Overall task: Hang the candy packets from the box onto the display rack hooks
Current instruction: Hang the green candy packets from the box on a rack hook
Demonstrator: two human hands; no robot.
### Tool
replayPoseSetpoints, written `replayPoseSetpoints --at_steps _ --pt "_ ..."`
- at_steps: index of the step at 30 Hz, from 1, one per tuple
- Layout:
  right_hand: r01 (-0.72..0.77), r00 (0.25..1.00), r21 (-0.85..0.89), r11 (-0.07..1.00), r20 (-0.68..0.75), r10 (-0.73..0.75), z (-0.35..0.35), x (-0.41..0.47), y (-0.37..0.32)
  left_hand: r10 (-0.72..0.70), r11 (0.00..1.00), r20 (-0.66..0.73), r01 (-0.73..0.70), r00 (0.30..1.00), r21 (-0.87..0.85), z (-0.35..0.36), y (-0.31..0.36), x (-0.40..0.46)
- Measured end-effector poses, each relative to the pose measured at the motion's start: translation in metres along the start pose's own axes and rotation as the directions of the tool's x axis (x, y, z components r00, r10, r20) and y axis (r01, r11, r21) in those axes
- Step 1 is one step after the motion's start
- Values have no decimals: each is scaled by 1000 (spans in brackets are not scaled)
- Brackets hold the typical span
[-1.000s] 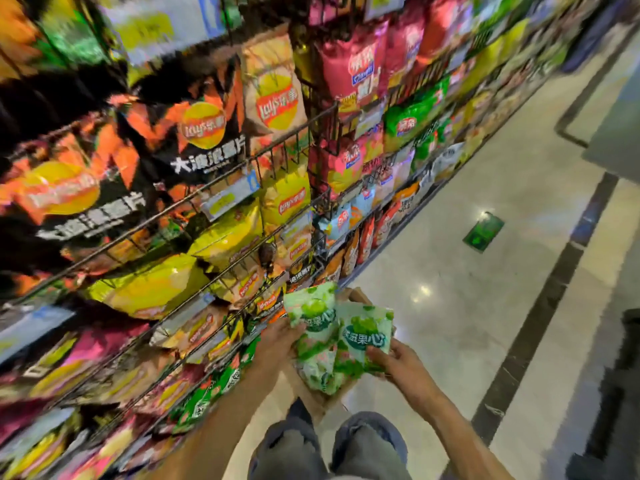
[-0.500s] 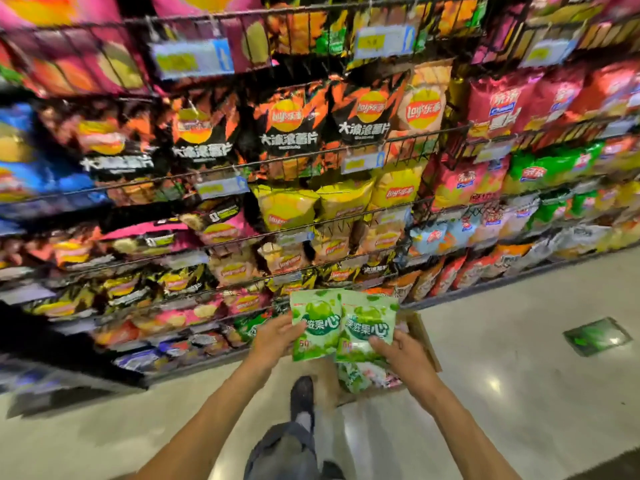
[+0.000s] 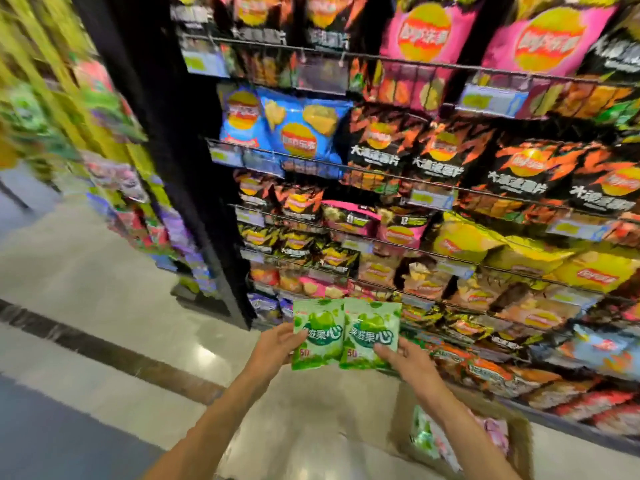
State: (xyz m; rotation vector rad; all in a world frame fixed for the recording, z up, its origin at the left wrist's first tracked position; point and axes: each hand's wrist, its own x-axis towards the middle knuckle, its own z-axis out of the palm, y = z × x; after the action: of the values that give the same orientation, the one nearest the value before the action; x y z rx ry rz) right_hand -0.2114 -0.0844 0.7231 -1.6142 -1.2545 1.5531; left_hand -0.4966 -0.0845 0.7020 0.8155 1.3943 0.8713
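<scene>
I hold two green candy packets side by side, upright, in front of the lowest shelves. My left hand pinches the left packet by its left edge. My right hand pinches the right packet at its lower right corner. The cardboard box sits on the floor at lower right, under my right forearm, with more green and pink packets inside. The display rack with hanging goods stands blurred at the far left, well away from my hands.
Wire shelves packed with chip bags fill the right and centre. A black end post closes the shelving on its left. Shiny pale floor with a dark stripe spreads to the left and below.
The view has swung left along the shelves, bringing the black end post and the left rack into sight. Both hands keep the two packets together. The box now lies lower right.
</scene>
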Motion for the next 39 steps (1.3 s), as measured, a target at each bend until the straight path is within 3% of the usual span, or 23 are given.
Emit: replayPoseSetpoints --at_steps 18,28,33,39 --pt "144 948 -10 989 288 -135 393 64 -136 112 973 -331 -172 937 -155 -391 15 -58" --pt "208 914 -59 976 367 -172 554 142 -211 129 946 -473 -251 872 -204 -545 47 -41" --pt "315 889 -112 942 383 -252 625 195 -257 134 951 -506 -254 852 -176 -628 79 -2" --pt "286 895 -48 957 370 -249 698 248 -317 154 967 -479 -232 864 -108 -719 127 45"
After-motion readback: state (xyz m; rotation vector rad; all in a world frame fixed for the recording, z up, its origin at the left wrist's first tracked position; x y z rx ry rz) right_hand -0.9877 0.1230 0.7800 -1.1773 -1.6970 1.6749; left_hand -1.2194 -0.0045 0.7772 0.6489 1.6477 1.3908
